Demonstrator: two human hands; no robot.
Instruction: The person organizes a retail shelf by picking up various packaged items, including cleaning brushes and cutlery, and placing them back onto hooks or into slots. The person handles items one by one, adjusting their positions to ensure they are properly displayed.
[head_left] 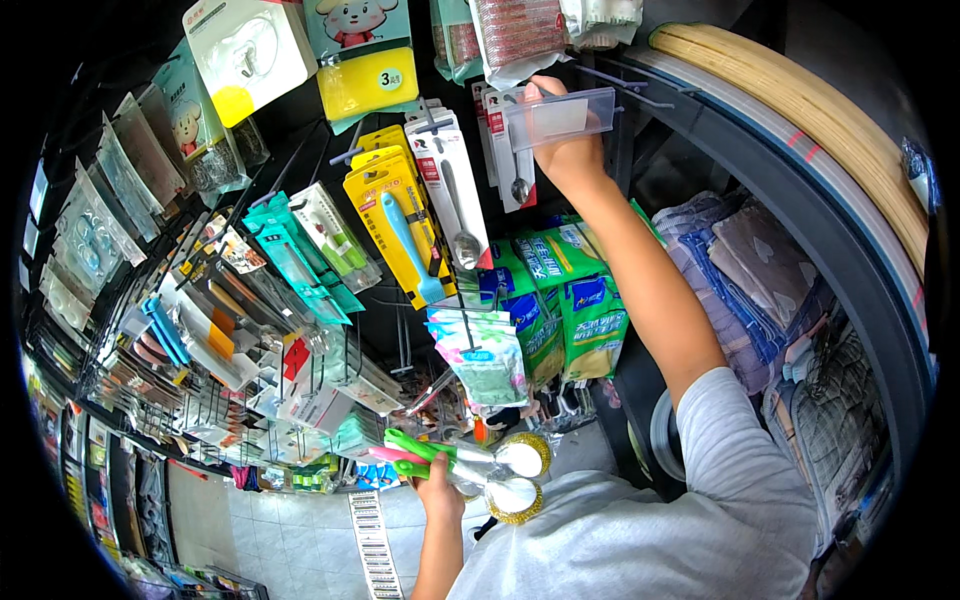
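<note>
Left hand [437, 492]: is gripping the scrub brushes [470, 455] by their green and pink handles, fingers closing round them.
Scrub brushes: are sitting low beside the grey shirt [600, 530], gold heads pointing right, well apart from the upper hooks [640, 94].
Right hand [565, 145]: is reaching up behind a clear label holder [594, 110]; I cannot tell what its partly hidden fingers are pinching.
Carded spoons [519, 190]: are hanging just beside that hand.
Hook step: the person is probably readying a hook.
Next move: likely calling for steadying the holder while bringing the brushes up.
</note>
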